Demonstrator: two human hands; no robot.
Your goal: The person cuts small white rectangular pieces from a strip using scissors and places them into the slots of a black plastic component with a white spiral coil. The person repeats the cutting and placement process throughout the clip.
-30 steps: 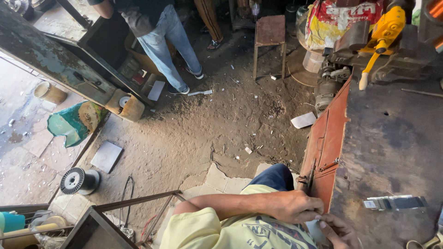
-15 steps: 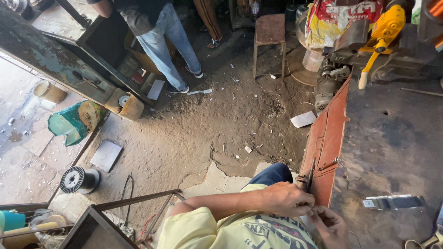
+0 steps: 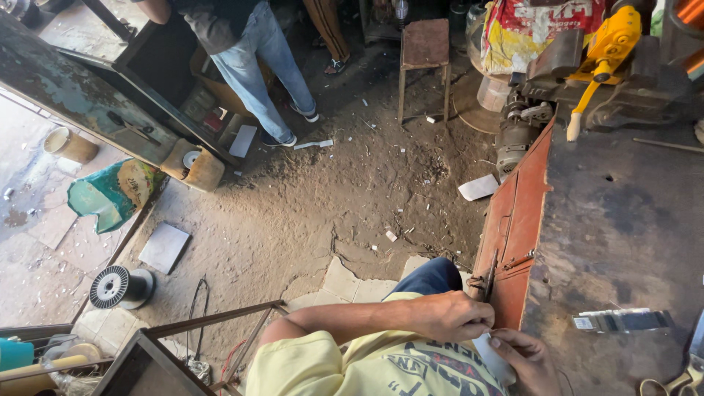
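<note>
While left hand (image 3: 449, 317) covers it, held piece indistinct.

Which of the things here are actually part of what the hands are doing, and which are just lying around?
In hand: left hand at the latch of the red cabinet door; right hand holding a small pale sheet.

Lying about: wire spool, stool, yellow tool, flat metal strip, grey plate on the floor.

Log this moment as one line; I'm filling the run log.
left hand: at latch on red cabinet door | right hand: pinching small pale piece | bench: flat metal strip
</note>
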